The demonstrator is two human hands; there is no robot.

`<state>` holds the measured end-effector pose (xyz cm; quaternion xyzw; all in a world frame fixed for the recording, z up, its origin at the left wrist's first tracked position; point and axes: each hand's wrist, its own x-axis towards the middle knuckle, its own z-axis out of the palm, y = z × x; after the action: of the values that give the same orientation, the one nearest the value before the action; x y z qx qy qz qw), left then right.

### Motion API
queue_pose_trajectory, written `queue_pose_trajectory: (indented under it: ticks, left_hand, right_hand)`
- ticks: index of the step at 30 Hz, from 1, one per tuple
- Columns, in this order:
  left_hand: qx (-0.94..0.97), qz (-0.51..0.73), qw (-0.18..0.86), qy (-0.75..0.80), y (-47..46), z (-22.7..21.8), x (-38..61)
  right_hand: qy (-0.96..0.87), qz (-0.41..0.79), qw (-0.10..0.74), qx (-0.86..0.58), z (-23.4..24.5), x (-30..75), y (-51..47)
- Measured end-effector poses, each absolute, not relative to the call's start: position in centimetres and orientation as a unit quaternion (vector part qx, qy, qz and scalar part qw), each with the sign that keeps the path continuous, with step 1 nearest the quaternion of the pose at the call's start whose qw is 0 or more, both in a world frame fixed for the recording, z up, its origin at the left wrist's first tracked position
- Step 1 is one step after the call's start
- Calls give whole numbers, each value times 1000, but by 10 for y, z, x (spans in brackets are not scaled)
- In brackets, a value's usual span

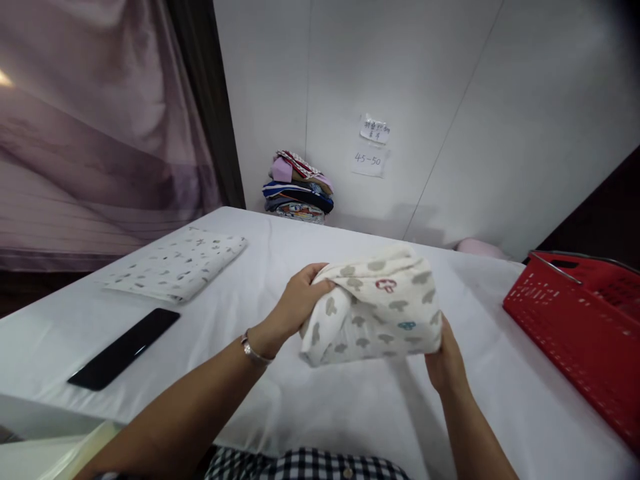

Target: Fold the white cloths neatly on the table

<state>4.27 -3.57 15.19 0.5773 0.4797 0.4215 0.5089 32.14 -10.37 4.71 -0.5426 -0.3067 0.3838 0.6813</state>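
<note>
Between my two hands I hold up a folded white cloth (pixel 373 313) printed with grey mushrooms, plus a red and a blue one. It is raised a little above the white-covered table (pixel 320 407). My left hand (pixel 299 300) grips its left side, thumb on top, with the other fingers partly hidden by the fabric. Around the right end of the cloth closes my right hand (pixel 447 357), most of its fingers hidden behind it. The cloth's upper layers look loose and creased.
At the left lies another folded white cloth (pixel 185 263) with small prints, near a black phone-like slab (pixel 125 350). A red plastic basket (pixel 575 320) stands at the right. Folded fabrics (pixel 299 187) are stacked by the wall, where paper notes (pixel 370 160) hang.
</note>
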Motion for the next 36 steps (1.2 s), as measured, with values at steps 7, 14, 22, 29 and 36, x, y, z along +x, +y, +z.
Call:
queue_pose_trajectory:
  ticks: [7,14,22,29,36]
  left_hand:
    - [404,317,725,459,-24,65,37]
    - [494,272,644,517,-17,39,25]
    - [615,253,551,504,7,46,17]
    - [730,202,253,602,-12,36,18]
    - [752,163,154,620,-38,36,23]
  right_hand:
    - [-287,504,632,-513,32,318,-96]
    - [-255,507,595,-570,-5,308,-89]
    - [-278,399,625,-611,-9,322,-67]
    - [-493,177,493,-694,-14,342,-46]
    - [-617,186,374,-666,5,314,16]
